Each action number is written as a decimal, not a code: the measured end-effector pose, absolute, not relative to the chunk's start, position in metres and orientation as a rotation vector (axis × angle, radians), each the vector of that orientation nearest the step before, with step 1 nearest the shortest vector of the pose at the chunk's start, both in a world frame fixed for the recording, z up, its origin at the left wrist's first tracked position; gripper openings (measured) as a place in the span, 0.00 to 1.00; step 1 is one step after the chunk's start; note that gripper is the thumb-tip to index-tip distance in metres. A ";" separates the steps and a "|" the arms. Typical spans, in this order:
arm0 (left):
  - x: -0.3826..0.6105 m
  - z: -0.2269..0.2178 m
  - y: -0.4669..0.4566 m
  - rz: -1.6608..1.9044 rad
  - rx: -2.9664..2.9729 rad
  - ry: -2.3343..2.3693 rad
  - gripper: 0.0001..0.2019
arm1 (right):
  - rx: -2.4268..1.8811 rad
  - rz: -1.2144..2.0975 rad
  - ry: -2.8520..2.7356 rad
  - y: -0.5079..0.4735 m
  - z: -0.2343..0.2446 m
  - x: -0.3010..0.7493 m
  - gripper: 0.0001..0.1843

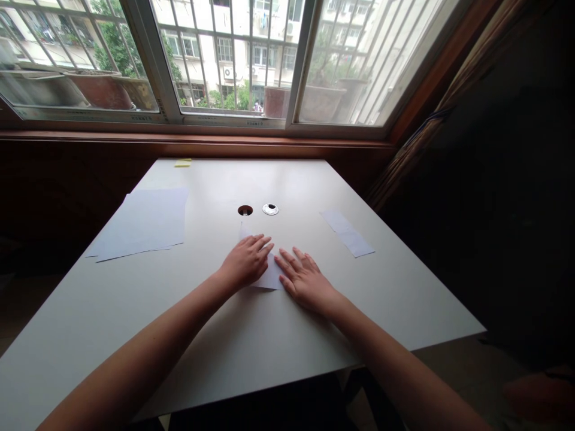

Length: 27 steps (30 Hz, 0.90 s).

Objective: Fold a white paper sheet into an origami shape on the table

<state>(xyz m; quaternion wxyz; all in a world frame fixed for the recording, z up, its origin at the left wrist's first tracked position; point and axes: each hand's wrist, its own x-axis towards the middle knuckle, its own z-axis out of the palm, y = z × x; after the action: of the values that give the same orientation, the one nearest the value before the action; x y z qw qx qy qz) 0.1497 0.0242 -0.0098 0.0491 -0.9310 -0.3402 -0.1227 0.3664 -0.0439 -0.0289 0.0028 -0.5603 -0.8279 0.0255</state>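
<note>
A small folded piece of white paper (271, 276) lies on the white table (224, 347) near its middle. My left hand (246, 261) rests flat on the paper's left part, fingers stretched out and close together. My right hand (304, 278) lies flat beside it on the paper's right edge, fingers spread and pointing up-left. The two hands almost touch at the fingertips. Most of the paper is hidden under the hands; a narrow tip (244, 230) shows beyond the left fingers.
A stack of white sheets (144, 222) lies at the table's left. A folded paper strip (347, 232) lies at the right. A round cable hole (245, 210) and its silver cap (270, 209) sit ahead. A yellow note (182, 162) lies at the far edge below the window.
</note>
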 end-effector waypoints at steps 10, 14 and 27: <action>0.150 -0.047 0.034 -0.254 -2.769 -1.398 0.28 | -1.755 0.052 -2.598 -0.046 -0.027 0.367 0.31; 0.141 -0.047 0.049 -0.240 -2.708 -1.571 0.29 | -1.766 0.082 -2.606 -0.046 -0.026 0.366 0.31; 0.111 -0.044 0.093 -0.163 -2.623 -1.858 0.29 | -1.780 0.155 -2.617 -0.047 -0.021 0.362 0.31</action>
<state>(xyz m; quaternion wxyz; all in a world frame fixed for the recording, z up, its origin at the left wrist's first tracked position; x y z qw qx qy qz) 0.1109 0.0929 -0.0437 -0.0383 -0.8144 -0.5768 -0.0507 0.3619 -0.0469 -0.0214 -0.0139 -0.5617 -0.8258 0.0488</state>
